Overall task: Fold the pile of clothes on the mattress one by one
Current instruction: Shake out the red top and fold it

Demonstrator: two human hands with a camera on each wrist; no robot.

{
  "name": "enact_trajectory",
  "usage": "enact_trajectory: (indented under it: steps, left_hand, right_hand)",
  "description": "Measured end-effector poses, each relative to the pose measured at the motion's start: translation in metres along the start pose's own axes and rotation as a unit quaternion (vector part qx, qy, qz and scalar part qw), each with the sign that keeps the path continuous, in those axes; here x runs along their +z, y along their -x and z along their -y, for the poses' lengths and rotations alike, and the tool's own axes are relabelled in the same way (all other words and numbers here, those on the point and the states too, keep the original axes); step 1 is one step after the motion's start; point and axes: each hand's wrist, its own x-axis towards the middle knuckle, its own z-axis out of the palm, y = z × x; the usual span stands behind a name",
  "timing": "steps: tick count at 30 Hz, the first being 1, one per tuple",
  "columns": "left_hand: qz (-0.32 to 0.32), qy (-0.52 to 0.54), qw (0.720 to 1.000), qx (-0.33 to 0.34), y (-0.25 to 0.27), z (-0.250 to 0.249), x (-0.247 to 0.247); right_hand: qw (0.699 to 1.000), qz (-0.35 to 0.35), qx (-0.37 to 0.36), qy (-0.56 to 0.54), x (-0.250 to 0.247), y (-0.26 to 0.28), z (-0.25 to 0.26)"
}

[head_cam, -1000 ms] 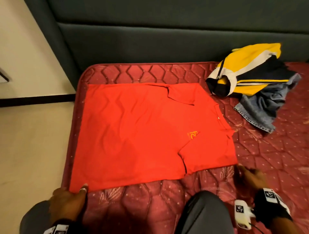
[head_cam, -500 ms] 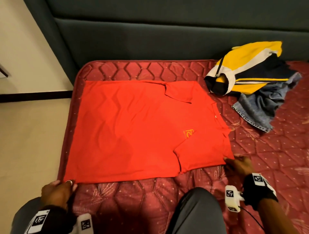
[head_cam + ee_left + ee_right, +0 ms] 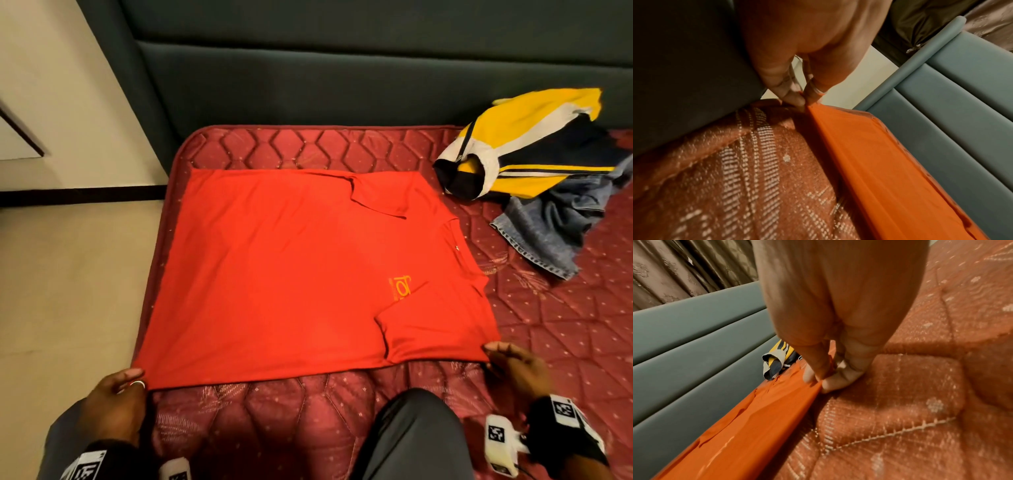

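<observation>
A red shirt (image 3: 291, 274) lies spread flat on the left part of the mattress (image 3: 548, 342), both sleeves folded in over its body. The left hand (image 3: 116, 401) pinches its near left corner between thumb and fingers, a tight grip, and the right hand (image 3: 513, 366) pinches the near right corner the same way, by the folded sleeve. The rest of the pile, a yellow and navy shirt (image 3: 534, 150) lying on jeans (image 3: 555, 226), sits well apart at the far right, against the grey headboard (image 3: 342, 75).
</observation>
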Motion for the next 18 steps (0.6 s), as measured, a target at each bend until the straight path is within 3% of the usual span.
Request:
enact_trajectory:
  steps: [2, 7, 12, 18]
  left_hand:
    - [0.033, -0.005, 0.999, -0.007, -0.005, 0.001, 0.001]
    - [0.044, -0.02, 0.998, -0.035, -0.018, 0.01, 0.005]
    - [0.01, -0.108, 0.992, 0.062, -0.019, 0.014, 0.007]
    - [-0.086, -0.188, 0.964, 0.17, -0.015, 0.006, 0.017]
  right_hand:
    - [1.0, 0.016, 0.002, 0.024, -0.003, -0.002, -0.001]
    - [0.985, 0.072, -0.034, 0.154, -0.008, -0.001, 0.008]
    - [0.941, 0.05, -0.148, 0.3, -0.001, -0.008, 0.013]
    - [0.882, 0.0, -0.249, 0.401, -0.006, -0.016, 0.012]
